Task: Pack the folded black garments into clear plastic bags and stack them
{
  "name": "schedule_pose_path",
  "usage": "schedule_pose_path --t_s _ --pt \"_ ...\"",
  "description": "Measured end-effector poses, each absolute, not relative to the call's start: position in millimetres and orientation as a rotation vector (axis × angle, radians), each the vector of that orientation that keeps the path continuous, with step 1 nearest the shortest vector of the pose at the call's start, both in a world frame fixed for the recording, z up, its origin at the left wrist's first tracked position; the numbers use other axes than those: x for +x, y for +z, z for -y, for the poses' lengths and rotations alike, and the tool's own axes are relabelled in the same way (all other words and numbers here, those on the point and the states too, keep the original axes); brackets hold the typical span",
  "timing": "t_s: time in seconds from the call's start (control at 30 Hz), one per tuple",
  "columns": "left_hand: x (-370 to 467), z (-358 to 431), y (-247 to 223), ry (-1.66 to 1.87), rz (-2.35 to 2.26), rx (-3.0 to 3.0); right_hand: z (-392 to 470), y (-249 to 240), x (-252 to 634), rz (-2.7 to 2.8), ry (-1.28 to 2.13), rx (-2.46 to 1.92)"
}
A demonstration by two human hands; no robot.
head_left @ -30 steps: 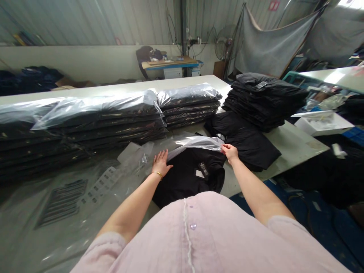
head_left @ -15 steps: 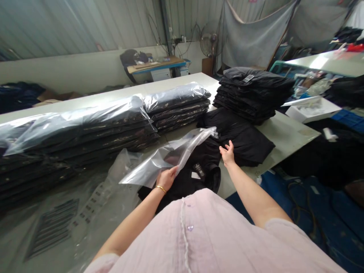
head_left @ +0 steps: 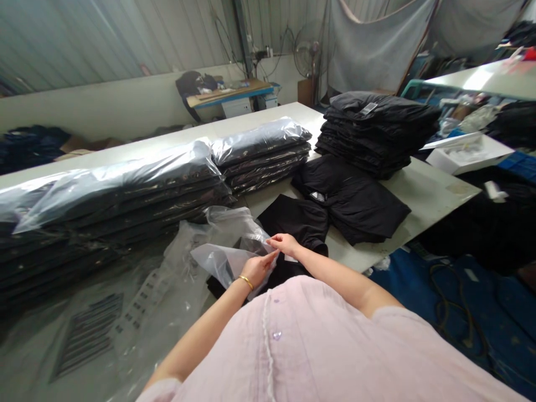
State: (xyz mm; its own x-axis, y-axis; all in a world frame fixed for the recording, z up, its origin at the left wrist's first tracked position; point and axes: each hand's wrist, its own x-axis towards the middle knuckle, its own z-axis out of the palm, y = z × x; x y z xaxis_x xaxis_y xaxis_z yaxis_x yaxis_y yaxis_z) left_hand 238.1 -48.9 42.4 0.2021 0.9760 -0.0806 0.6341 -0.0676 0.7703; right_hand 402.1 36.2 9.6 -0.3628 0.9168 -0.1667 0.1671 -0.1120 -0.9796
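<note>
My left hand (head_left: 258,269), with a gold bangle at the wrist, is closed on the edge of a clear plastic bag (head_left: 221,258). Fingertips of my right hand (head_left: 285,244) pinch the same edge close beside it. The bag spreads to the left of both hands, crumpled and see-through. Beneath them lies a folded black garment (head_left: 295,220), partly hidden by the hands and bag. Another folded black garment (head_left: 355,201) with a small white tag rests just to the right.
Stacks of bagged dark garments (head_left: 125,192) line the left. A shorter bagged stack (head_left: 263,153) stands at centre, and a pile of unbagged black garments (head_left: 377,131) at back right. More loose plastic bags (head_left: 167,296) lie at lower left. The table's edge (head_left: 439,215) runs along the right.
My right hand has moved left from beside the black garment and now pinches the bag next to my left hand. The bag has swung down and left, off the garments.
</note>
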Motion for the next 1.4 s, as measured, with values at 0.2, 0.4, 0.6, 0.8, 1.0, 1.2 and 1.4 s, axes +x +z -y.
schedule_pose_path --t_s 0.2,0.4,0.6,0.8,1.0,1.2,1.4 --pt "234 58 43 0.68 -1.469 1.708 -44 2 398 1.51 1.433 -1.297" --pt "233 52 46 0.975 -1.605 1.215 -35 9 404 1.056 1.704 -1.248" --pt "246 41 52 1.019 -1.594 1.188 -17 19 400 1.153 1.683 -1.114" --pt "256 40 48 0.887 -1.499 1.313 -14 28 396 1.271 1.716 -1.119" --pt "252 34 42 0.887 -1.389 1.26 -15 24 398 1.21 1.476 -1.265" --pt "244 39 49 0.819 -1.227 1.013 -31 15 404 1.266 1.487 -1.351" --pt "199 27 85 1.171 -1.174 0.557 -51 23 453 1.446 0.926 -1.607"
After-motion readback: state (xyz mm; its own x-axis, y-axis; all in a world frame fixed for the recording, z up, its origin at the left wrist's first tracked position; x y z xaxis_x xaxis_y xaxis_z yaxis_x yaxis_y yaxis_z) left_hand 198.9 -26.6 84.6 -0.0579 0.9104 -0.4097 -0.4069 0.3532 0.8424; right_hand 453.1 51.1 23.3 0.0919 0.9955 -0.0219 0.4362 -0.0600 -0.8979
